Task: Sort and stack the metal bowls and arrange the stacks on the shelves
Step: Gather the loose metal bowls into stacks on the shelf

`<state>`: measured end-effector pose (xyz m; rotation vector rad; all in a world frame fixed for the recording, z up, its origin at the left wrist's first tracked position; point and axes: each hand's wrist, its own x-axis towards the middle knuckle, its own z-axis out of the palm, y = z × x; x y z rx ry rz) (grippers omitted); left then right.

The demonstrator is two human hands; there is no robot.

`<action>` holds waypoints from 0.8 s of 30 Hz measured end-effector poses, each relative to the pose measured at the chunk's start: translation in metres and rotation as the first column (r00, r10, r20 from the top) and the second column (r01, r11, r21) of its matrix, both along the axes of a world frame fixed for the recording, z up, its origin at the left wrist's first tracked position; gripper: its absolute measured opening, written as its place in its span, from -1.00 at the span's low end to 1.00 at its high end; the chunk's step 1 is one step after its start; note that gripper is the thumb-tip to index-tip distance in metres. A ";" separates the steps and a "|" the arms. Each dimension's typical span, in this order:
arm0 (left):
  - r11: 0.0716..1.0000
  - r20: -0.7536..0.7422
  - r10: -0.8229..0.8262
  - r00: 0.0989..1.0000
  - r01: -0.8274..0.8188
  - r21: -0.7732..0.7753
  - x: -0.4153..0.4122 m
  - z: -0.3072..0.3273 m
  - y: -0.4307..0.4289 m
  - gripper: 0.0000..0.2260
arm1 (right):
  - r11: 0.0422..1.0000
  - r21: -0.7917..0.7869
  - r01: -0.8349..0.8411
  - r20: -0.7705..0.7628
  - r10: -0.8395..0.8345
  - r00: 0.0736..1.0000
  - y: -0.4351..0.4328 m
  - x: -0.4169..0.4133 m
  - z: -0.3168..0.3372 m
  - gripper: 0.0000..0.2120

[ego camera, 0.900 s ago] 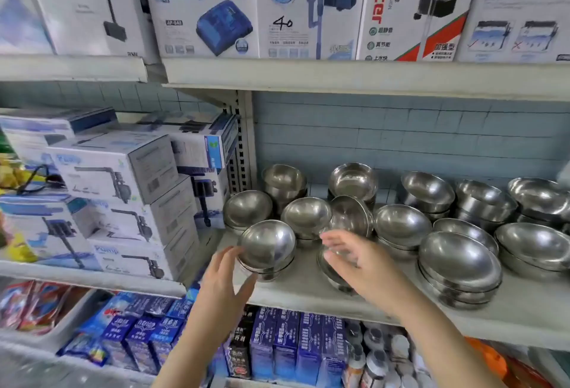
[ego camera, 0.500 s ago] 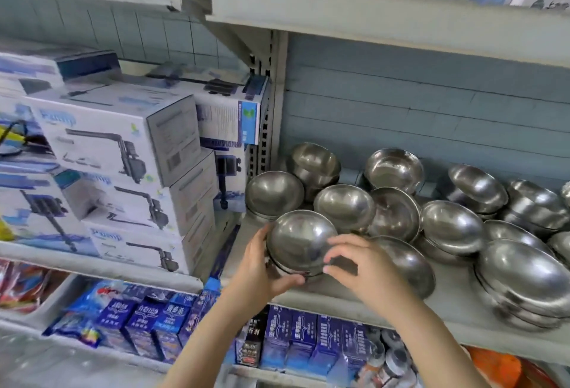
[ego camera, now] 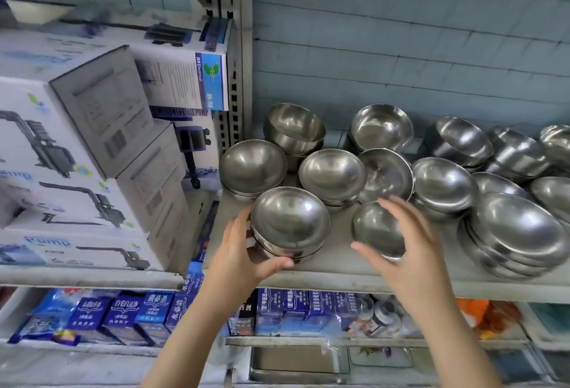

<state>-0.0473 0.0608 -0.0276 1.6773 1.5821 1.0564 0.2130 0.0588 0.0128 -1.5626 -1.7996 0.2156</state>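
Several steel bowls stand on a grey shelf (ego camera: 339, 275), most in short stacks. My left hand (ego camera: 240, 251) grips the front-left stack of small bowls (ego camera: 290, 224), with the thumb under its front rim and the fingers behind its left side. To the right of that stack, a single small bowl (ego camera: 374, 228) leans tilted on the shelf. My right hand (ego camera: 413, 251) curves around it with fingers spread, thumb at its lower left edge; no firm grip shows. Behind are further small stacks (ego camera: 331, 174) (ego camera: 251, 167) (ego camera: 294, 128). A stack of larger bowls (ego camera: 518, 233) sits at the right.
White pump boxes (ego camera: 77, 140) are piled on the shelf to the left, past a perforated metal upright (ego camera: 243, 48). Below, blue product boxes (ego camera: 123, 313) and small bottles (ego camera: 379, 316) fill the lower shelf. More bowls (ego camera: 459, 140) crowd the back right.
The view has moved closer and lower. My left hand has closed on the front-left stack. My right hand has shifted right from that stack to the tilted single bowl.
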 end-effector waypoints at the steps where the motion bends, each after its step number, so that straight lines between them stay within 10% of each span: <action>1: 1.000 0.002 0.003 1.000 -0.003 -0.007 0.000 0.000 0.000 0.00 | 0.995 -0.036 0.094 0.004 -0.094 0.996 -0.004 0.009 -0.001 -0.15; 7: 0.999 0.000 0.012 1.000 -0.012 -0.044 0.000 0.000 0.002 0.02 | 0.918 -0.368 0.151 -0.158 -0.222 0.962 -0.015 0.029 -0.012 0.10; 16: 0.998 0.027 -0.002 1.000 0.003 -0.057 -0.001 -0.002 0.001 0.01 | 0.920 -0.378 0.105 -0.333 -0.241 0.912 -0.025 0.030 0.008 0.06; 24: 0.999 0.012 -0.003 1.000 0.004 -0.031 0.000 0.004 0.000 -0.01 | 0.945 -0.250 -0.213 -0.429 0.089 0.899 -0.002 -0.024 0.044 -0.05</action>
